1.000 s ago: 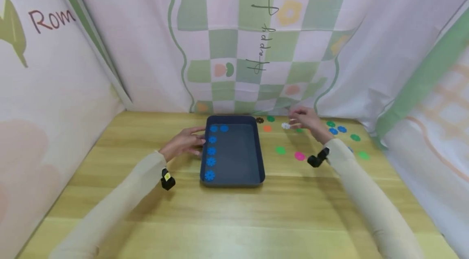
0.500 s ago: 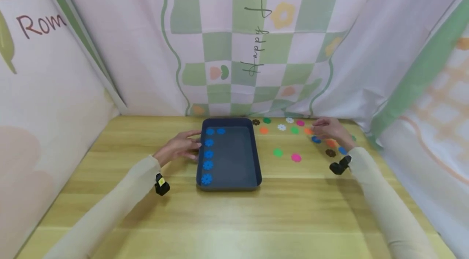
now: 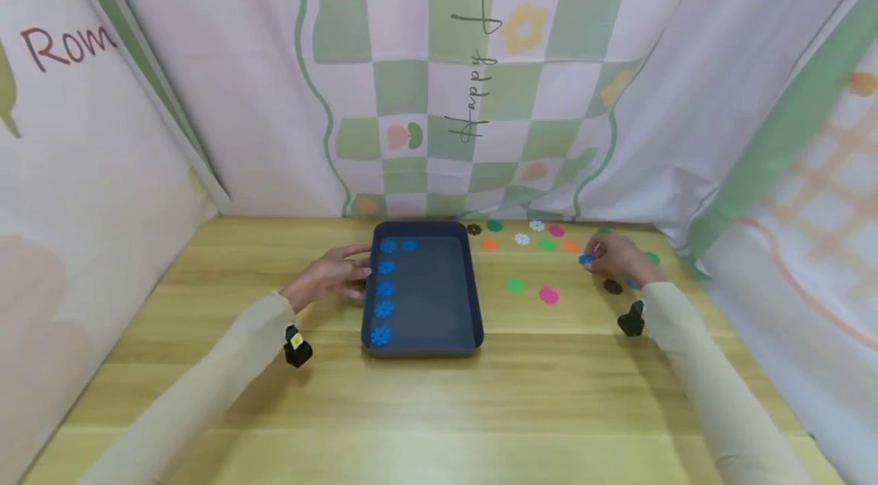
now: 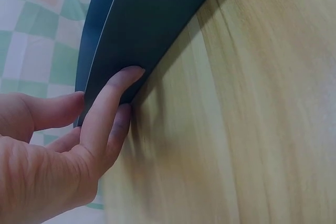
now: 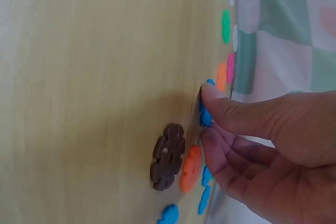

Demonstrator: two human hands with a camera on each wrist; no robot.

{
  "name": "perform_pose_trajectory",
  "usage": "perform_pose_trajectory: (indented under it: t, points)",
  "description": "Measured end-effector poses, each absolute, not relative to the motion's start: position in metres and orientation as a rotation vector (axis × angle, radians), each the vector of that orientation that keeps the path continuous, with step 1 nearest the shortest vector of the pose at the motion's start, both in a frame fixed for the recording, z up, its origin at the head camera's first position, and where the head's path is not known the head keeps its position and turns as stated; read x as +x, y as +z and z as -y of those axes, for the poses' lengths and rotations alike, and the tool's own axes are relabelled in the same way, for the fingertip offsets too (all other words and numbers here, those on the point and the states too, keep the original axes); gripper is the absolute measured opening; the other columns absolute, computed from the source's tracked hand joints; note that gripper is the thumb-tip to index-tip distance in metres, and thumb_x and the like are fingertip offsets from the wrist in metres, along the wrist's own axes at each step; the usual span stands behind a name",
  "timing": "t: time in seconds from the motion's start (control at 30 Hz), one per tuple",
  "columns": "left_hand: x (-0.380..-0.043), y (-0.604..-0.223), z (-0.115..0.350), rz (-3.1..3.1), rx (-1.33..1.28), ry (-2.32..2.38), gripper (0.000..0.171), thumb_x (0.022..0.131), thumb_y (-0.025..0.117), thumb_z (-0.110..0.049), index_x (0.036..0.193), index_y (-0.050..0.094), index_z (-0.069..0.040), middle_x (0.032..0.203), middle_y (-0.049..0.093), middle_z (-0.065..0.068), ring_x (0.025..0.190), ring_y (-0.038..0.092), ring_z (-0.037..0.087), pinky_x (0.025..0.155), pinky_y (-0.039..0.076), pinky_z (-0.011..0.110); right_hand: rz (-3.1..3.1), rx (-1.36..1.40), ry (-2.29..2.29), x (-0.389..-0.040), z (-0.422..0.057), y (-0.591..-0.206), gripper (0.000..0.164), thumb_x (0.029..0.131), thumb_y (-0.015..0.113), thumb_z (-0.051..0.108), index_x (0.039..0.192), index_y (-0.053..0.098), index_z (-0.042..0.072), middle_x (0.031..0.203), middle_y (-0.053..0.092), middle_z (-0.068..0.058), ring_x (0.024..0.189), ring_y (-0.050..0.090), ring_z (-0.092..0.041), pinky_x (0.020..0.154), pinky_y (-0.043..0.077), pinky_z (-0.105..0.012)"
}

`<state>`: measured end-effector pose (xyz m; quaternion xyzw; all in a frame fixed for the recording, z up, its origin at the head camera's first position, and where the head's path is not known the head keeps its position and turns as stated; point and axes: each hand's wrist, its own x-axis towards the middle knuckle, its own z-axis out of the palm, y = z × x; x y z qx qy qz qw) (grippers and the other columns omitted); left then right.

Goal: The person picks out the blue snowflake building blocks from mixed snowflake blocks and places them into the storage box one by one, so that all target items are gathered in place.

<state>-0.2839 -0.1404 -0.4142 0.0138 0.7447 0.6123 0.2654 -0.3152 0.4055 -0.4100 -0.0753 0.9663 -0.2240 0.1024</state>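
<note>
In the head view, a dark rectangular tray [image 3: 439, 302] lies on the table. Blue flower-shaped pieces [image 3: 385, 289] form a column along its left side, and another blue one sits beside the top piece. My left hand [image 3: 331, 276] rests its fingertips against the tray's outer left wall, fingers loosely spread; the left wrist view shows them on the dark wall [image 4: 152, 19]. Over at the right, my right hand [image 3: 620, 256] pinches a blue flower-shaped disc [image 5: 206, 109] between thumb and index finger, close over the table.
Flower discs in several colours lie scattered right of the tray, among them a brown one [image 5: 168, 157], an orange one [image 5: 191, 168], a pink one [image 3: 549, 295] and a light green one [image 3: 514, 285]. A patterned curtain [image 3: 480, 88] hangs behind the table's back edge.
My right hand has moved right, from near the white discs to the blue disc, and now pinches it. The left hand stays at the tray. The head view has shifted slightly.
</note>
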Motion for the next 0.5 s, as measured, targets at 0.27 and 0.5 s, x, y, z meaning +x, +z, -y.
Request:
perform_pose_trajectory:
  t: [0.27,0.5]
  points:
    - [-0.282,-0.416,0.143,-2.006,0.004,1.661,0.067,0.108,0.051,0.000,0.168,0.023,-0.011,0.164,0.033,0.032,0.114,0.069,0.031,0.068,0.064,0.026,-2.863,-0.210,-0.589,-0.315,-0.389,-0.408,0.019,0.097,0.069,0.010,0.107,0.059,-0.003,0.083,0.062,-0.012,0.072,0.056,-0.023,0.065,0.052,-0.033]
    - [-0.282,-0.416,0.141,-2.028,0.027,1.663,0.067,0.108,0.051,0.000,0.168,0.023,-0.010,0.163,0.033,0.033,0.121,0.067,0.037,0.071,0.066,0.028,-2.901,-0.159,-0.644,-0.314,-0.390,-0.407,0.020,0.093,0.075,0.007,0.100,0.058,-0.001,0.087,0.064,-0.013,0.073,0.057,-0.023,0.063,0.052,-0.033]
